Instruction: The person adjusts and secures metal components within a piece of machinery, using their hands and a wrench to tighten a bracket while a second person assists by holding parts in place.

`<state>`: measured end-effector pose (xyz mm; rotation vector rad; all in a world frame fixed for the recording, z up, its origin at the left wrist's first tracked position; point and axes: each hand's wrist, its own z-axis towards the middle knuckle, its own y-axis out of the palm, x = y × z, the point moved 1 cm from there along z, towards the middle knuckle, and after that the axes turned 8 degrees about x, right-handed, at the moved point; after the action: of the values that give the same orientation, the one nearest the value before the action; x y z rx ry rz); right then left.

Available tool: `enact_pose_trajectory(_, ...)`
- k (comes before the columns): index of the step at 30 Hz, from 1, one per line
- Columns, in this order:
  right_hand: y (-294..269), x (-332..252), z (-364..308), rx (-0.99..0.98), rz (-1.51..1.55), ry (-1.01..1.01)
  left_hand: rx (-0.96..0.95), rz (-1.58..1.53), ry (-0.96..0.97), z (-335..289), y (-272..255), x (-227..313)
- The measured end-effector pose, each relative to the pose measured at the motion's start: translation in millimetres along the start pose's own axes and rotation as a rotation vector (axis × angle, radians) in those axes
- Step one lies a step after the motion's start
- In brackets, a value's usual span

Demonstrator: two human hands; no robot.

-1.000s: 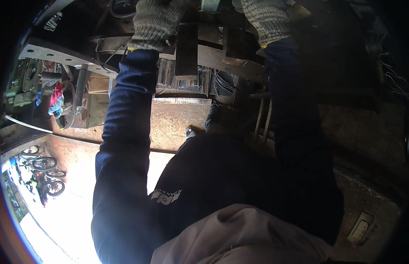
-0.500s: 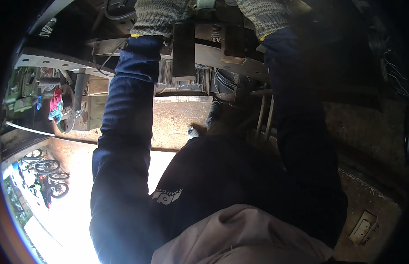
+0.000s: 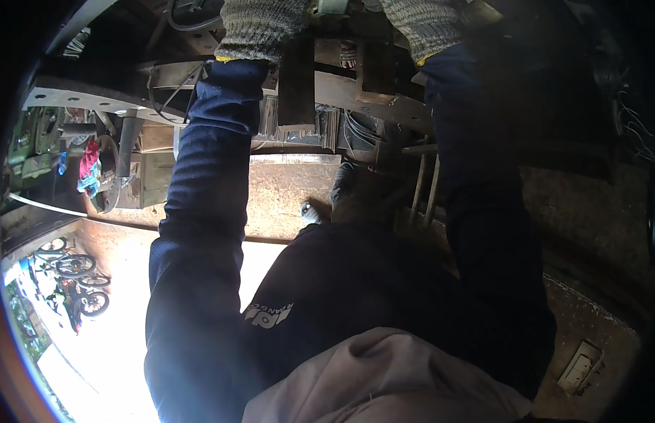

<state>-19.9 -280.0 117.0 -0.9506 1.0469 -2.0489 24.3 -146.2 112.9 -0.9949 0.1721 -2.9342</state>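
At the top edge, my left hand (image 3: 260, 29) wears a grey knitted glove with a yellow cuff edge. My right hand (image 3: 423, 29), gloved the same way, is further right. The fingers of both are cut off by the frame, so what they hold does not show. Beside the left glove a dark flat bar (image 3: 296, 88) hangs down from the metalwork. A shorter brown block (image 3: 378, 74) sits near the right glove. Between the gloves, at the top, is a pale green piece (image 3: 332, 6). A small striped shape (image 3: 348, 53) below it is unclear.
A metal beam with holes (image 3: 102, 102) crosses at left. Beneath the work are a stack of thin strips (image 3: 329, 128) and coiled cable (image 3: 364, 127). Two upright rods (image 3: 424, 187) stand right of my legs. Red and blue cloth (image 3: 90, 169) and bicycles (image 3: 75, 265) are at left.
My left glove and sleeve have shifted slightly right. The dark bar beside it sits a little lower and further right in the picture. The right arm looks nearly unchanged.
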Motion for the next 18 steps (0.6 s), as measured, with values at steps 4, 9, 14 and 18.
enact_pose_trajectory(4, 76, 59, 41, 0.497, 0.842, -0.205, 0.041, -0.131, -0.009, 4, 16, 4)
enact_pose_trajectory(9, 117, 67, 56, 0.581, 0.637, -0.402, -0.006, 0.046, 0.100, 7, 19, 10)
enact_pose_trajectory(14, 74, 55, 41, 0.477, 0.859, -0.257, -0.032, 0.092, 0.067, 6, 5, 7)
enact_pose_trajectory(18, 113, 62, 55, 0.600, 0.626, -0.379, -0.017, 0.116, 0.125, 8, 16, 7)
